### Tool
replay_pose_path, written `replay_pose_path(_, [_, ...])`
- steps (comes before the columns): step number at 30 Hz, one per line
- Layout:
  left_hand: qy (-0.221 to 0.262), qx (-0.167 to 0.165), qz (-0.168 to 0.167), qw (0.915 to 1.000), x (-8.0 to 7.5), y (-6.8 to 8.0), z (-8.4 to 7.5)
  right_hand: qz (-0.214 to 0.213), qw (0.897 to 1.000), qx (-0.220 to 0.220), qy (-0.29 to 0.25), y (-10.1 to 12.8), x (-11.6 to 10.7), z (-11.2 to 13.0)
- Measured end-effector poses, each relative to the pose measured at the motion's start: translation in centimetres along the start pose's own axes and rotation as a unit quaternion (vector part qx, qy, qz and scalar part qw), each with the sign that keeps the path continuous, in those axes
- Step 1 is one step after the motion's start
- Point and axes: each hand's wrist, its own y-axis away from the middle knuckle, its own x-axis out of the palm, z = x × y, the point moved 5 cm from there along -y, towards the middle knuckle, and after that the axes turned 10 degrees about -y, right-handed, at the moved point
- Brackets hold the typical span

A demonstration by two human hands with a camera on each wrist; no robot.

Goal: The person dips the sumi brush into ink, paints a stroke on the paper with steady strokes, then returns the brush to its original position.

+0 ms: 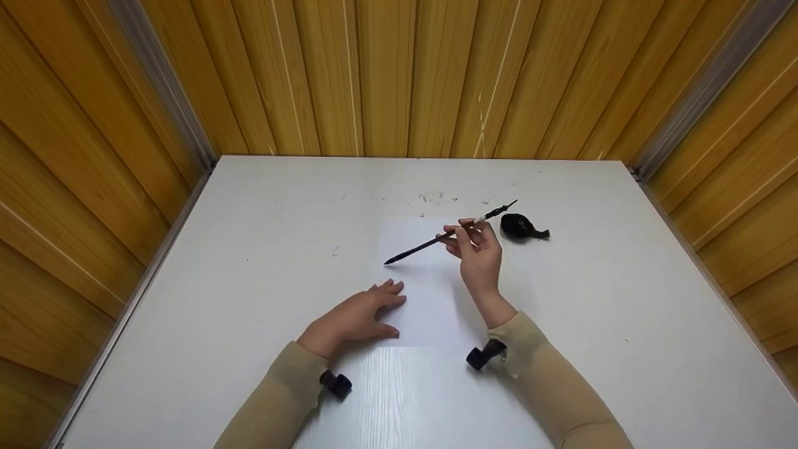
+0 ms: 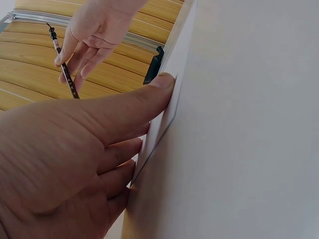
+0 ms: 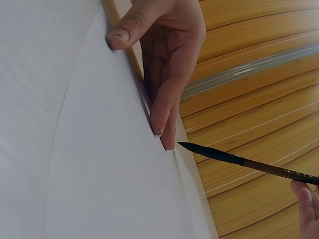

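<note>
A: Right hand (image 1: pixel 481 259) pinched the brush (image 1: pixel 419 248); left hand (image 1: pixel 355 315) rested on the paper (image 1: pixel 430 321), thumb apart.

B: View differences?

A: Right wrist showed the bristles (image 3: pixel 212 153); left wrist caught only the handle (image 2: pixel 65 72).

B: Brush position?

A: Slanted through the fingers above the paper, bristles left of the grip.

B: Looks?

A: Dark pointed bristles, brownish handle, pale markings.

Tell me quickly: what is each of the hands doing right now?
Left hand: open, resting on the paper.
Right hand: holding the brush.
</note>
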Motion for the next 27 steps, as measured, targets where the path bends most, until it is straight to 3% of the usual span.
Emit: replay_pose_path(27, [0.004, 0.000, 0.003, 1.0000, 0.00, 0.10, 0.16, 0.020, 0.999, 0.009, 0.026, 0.23, 0.34, -0.38])
